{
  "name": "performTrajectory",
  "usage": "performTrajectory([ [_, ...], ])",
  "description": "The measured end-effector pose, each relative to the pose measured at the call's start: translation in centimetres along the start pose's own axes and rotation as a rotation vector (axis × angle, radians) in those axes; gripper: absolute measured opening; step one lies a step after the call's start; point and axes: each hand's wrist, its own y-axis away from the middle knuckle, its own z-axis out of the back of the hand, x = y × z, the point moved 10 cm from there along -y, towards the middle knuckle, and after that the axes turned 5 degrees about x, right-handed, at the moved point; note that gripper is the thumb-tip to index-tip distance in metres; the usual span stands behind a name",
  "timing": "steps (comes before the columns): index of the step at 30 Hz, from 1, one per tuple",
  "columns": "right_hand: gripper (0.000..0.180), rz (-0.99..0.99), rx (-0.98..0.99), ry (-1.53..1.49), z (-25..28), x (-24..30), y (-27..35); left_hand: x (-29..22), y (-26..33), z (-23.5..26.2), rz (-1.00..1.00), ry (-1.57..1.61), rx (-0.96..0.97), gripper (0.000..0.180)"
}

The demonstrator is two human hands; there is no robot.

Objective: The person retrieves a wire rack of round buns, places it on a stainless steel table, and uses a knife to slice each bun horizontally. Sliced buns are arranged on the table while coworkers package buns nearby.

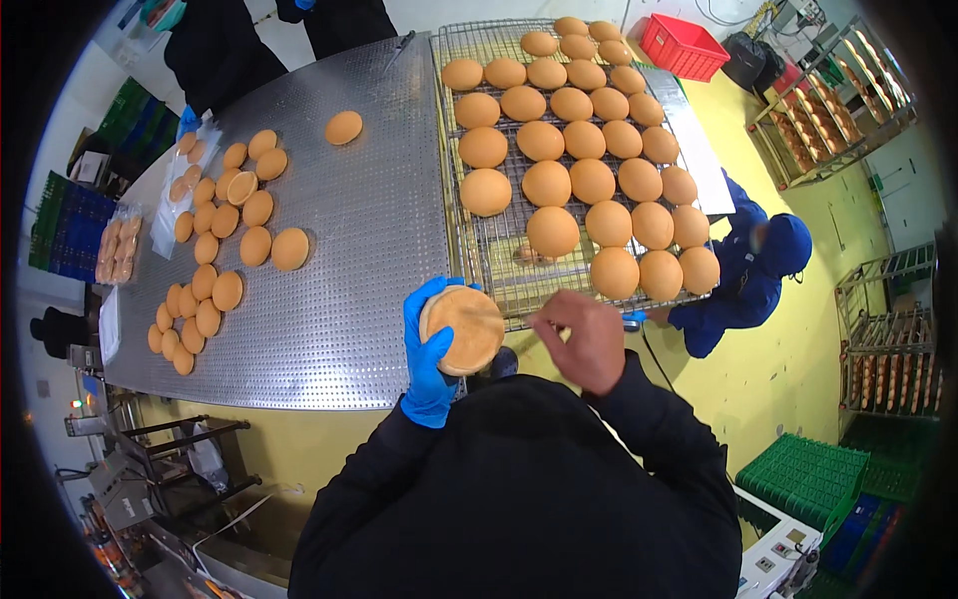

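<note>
My left hand [427, 354], in a blue glove, holds a round golden bun [463, 328] flat side up, just off the near edge of the perforated metal table [349, 280]. My right hand [584, 337] is bare, fingers closed, pinching something small beside the bun; what it holds is too small to tell. Right ahead lies a wire cooling rack [491, 262] filled with several rows of buns [552, 232].
Several loose buns [215, 250] lie on the table's left side, with bagged buns [118, 245] beyond. Two people in dark clothes stand at the far end [220, 45]. A person in blue [748, 275] crouches right of the rack. Red [682, 45] and green crates [803, 474], bun racks [833, 100].
</note>
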Motion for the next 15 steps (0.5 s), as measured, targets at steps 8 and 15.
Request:
performTrajectory([
  [8, 0.008, -0.082, 0.034, -0.042, -1.2, -1.7, 0.4, 0.2, -0.4, 1.4, -0.052, -0.124, -0.085, 0.068],
  [15, 0.008, -0.026, 0.041, 0.01, -1.3, -2.6, 0.8, 0.4, -0.9, 1.8, -0.085, -0.255, -0.113, 0.063],
])
